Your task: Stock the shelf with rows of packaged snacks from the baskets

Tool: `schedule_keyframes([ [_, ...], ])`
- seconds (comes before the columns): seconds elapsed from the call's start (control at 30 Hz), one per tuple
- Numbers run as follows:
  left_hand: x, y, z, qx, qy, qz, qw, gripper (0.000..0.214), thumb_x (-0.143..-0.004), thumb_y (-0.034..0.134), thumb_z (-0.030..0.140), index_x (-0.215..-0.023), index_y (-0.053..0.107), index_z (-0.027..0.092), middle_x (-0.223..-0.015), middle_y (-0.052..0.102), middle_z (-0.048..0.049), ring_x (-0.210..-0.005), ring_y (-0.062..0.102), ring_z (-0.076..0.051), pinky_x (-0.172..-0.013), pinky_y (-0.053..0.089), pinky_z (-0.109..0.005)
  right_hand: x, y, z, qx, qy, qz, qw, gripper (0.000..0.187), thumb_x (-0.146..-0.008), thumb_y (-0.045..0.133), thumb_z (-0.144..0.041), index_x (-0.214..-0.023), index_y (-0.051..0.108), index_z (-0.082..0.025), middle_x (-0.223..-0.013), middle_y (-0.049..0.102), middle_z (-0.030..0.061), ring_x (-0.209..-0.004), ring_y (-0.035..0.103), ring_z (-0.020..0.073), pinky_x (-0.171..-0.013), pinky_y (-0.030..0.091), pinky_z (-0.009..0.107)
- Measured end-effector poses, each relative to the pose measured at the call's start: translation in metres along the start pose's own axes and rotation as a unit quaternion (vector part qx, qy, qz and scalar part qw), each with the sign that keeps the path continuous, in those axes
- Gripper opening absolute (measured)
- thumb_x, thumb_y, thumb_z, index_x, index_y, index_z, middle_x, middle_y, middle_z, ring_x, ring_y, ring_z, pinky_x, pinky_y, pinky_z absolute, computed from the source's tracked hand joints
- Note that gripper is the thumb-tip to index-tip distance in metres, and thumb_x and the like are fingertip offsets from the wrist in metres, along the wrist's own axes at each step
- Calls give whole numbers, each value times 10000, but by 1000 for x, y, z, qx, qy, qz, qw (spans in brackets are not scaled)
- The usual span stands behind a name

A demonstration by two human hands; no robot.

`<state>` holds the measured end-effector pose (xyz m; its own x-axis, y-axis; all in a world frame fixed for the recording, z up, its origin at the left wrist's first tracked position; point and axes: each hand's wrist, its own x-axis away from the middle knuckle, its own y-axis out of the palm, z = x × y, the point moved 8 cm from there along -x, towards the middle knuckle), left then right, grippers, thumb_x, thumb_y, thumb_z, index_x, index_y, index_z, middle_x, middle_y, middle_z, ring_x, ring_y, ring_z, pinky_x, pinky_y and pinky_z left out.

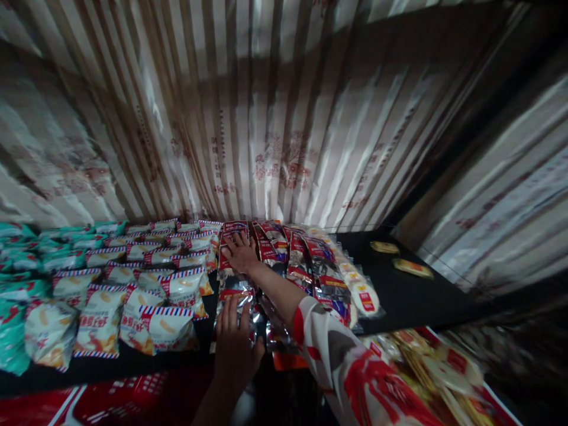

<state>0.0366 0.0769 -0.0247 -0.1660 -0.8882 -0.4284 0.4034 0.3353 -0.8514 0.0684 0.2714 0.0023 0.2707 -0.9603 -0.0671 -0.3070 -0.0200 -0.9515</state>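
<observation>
Both my hands lie palm down on the dark red and silver packets (305, 269), laid in rows on a black shelf. My right hand (240, 253) reaches to the back of the leftmost row, its fingers spread over a red packet (235, 227). Nearer the front edge, my left hand (237, 343) rests with fingers stretched out on a silver-fronted packet (237, 288). Neither hand grips anything. White snack bags (168, 327) with striped edges stand close by on the left. Clear packs with round pale pieces (364, 297) lie along the right side.
Green bags (15, 296) fill the far left. Two yellowish packs (412, 268) lie on the black shelf (377, 278) at right. Below the edge are a red basket (133, 393) and a box of flat packs (448, 370). Printed, pleated sheeting (248, 118) hangs behind.
</observation>
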Motion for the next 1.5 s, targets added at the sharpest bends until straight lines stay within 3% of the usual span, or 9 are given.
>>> schedule_keyframes([
  [0.13, -1, -2, 0, -14, 7, 15, 1000, 571, -713, 541, 302, -1257, 478, 142, -1370, 419, -154, -1304, 309, -328, -1025, 291, -493, 12, -42, 2, -40, -38, 106, 993, 457, -913, 360, -418, -1288, 485, -190, -1426, 375, 100, -1352, 234, 221, -1084, 190, 424],
  [0.27, -2, -9, 0, -3, -13, 20, 1000, 545, -761, 513, 348, -1261, 481, 134, -1331, 463, -160, -1283, 340, -329, -1002, 323, -498, 49, -100, 44, -82, -36, 186, 979, 369, -893, 418, -307, -1196, 548, -142, -1244, 555, 108, -1184, 461, 179, -1008, 334, 298],
  [0.47, -19, -35, 29, 132, -11, 35, 991, 364, -838, 413, 260, -1143, 573, 143, -1229, 550, -124, -1178, 472, -250, -993, 391, -424, 141, -154, 170, 11, 216, 196, 957, 337, -885, 417, -340, -1145, 565, -186, -1106, 610, 114, -971, 591, 216, -810, 432, 289],
  [0.6, -53, -25, 75, 272, -32, -29, 961, 365, -829, 391, 194, -1155, 554, 176, -1173, 584, -91, -1063, 556, -185, -942, 433, -357, 181, -143, 218, -5, 276, 128, 953, 372, -866, 453, -356, -1179, 543, -177, -1074, 634, 113, -936, 613, 209, -760, 440, 282],
  [0.7, -79, 13, 104, 337, -140, -155, 918, 358, -794, 462, 173, -1139, 557, 177, -1105, 630, -80, -964, 601, -167, -903, 437, -315, 191, -129, 227, -54, 256, 98, 960, 391, -867, 457, -357, -1212, 519, -183, -1031, 665, 80, -917, 627, 188, -753, 439, 260],
  [0.9, -122, 41, 146, 324, -191, -168, 911, 410, -781, 498, 140, -1186, 507, 78, -1152, 602, -195, -1091, 558, -238, -934, 389, -338, 195, -123, 233, -61, 280, 76, 955, 443, -844, 475, -419, -1237, 495, -216, -1045, 671, 71, -937, 633, 221, -739, 444, 287],
  [1.17, -136, 46, 160, 340, -232, -149, 899, 397, -730, 590, 118, -1124, 546, 123, -1059, 647, -159, -1014, 594, -223, -890, 409, -308, 192, -114, 248, -152, 244, 117, 951, 501, -781, 565, -332, -1254, 473, -194, -1004, 671, 48, -909, 628, 185, -756, 457, 267],
  [1.33, -141, 56, 161, 390, -250, -142, 875, 310, -723, 584, 117, -1031, 605, 141, -923, 681, -108, -903, 617, -195, -815, 441, -278, 194, -109, 263, -247, 242, 177, 922, 528, -745, 597, -337, -1240, 486, -188, -1011, 657, 48, -897, 629, 179, -780, 479, 293],
  [1.5, -141, 48, 163, 464, -251, -124, 841, 355, -751, 514, 112, -1093, 592, 165, -836, 665, -44, -758, 605, -130, -702, 454, -216, 203, -124, 261, -353, 243, 231, 873, 575, -718, 619, -439, -1200, 515, -144, -1085, 638, 109, -961, 617, 209, -812, 486, 322],
])
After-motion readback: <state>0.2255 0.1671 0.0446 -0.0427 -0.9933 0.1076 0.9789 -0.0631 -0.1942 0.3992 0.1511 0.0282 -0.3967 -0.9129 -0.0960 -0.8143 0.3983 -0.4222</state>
